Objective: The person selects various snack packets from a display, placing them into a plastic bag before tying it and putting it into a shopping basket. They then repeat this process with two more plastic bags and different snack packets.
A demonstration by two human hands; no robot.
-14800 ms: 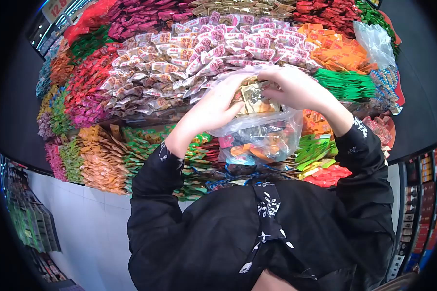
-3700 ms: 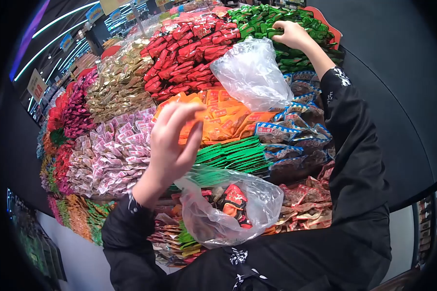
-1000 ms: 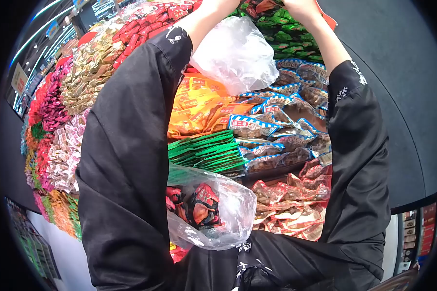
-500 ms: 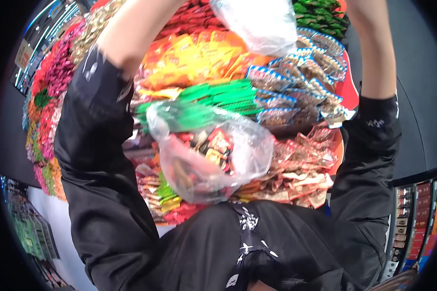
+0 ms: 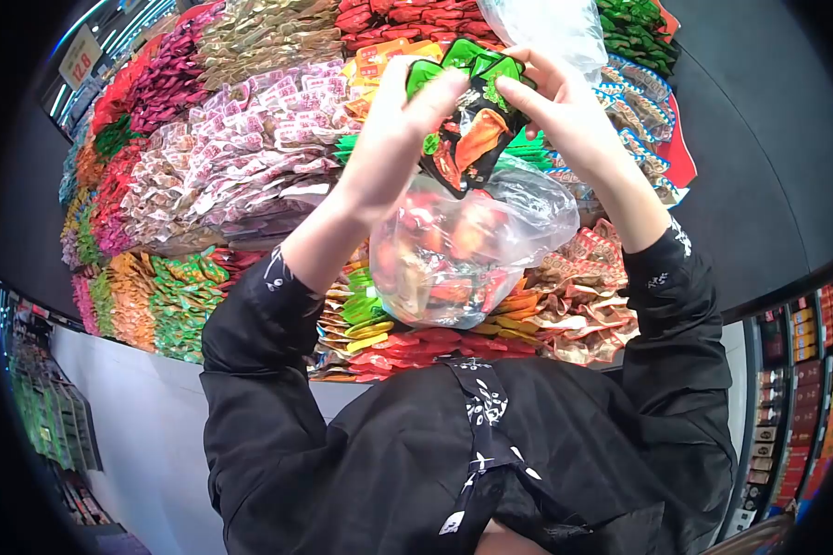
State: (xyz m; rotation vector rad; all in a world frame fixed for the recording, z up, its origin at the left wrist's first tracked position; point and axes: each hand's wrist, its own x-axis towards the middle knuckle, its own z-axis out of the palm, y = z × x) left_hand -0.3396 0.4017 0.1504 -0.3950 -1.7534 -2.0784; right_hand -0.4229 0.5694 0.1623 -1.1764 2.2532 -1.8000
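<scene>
Both my hands are raised over the snack display, holding black-and-green snack packets (image 5: 477,139) between them. My left hand (image 5: 412,116) has its thumb and fingers closed on the packets' left side. On their right side, my right hand (image 5: 546,92) pinches the upper corner between thumb and fingers. Just below the packets, a clear plastic bag (image 5: 444,268) with red and other coloured packets inside rests on the display. The exact number of packets in my hands cannot be made out.
Rows of wrapped snacks in pink (image 5: 259,148), orange and green fill the display around my arms. Another whitish plastic bag (image 5: 555,32) lies at the back. A red rim (image 5: 680,153) edges the right side. Store shelves (image 5: 796,407) stand at the lower right.
My hands have come down and inward from beyond the top edge and now show with black-and-green packets. The clear bag appears lower and further right, and more of the left display shows.
</scene>
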